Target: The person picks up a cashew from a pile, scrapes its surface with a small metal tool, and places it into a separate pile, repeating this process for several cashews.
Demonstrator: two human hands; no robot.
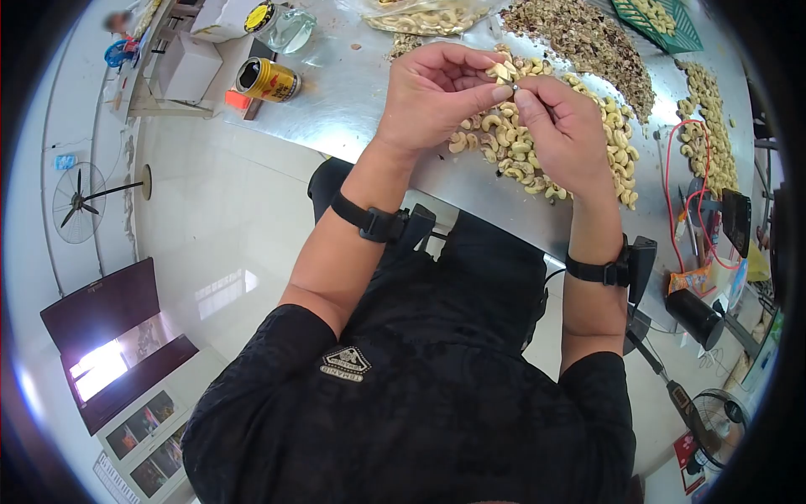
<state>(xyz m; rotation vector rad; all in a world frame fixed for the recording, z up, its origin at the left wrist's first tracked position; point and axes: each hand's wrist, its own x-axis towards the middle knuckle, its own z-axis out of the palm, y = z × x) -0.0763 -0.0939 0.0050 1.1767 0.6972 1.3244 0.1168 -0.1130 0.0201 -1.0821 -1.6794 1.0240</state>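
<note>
metal desk supports loose cashews beneath the left hand, curled around cashew pieces, and the right hand, pinched closed on a small, unidentifiable object.

The tabletop at twelve o'clock looks like smooth, glossy metal; the basket near two is plastic, the shirt at six matt cloth.

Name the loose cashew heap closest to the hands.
The middle cashew heap, spread beneath the left hand and right hand; the other cashew heap lies farther off, to the right.
</note>
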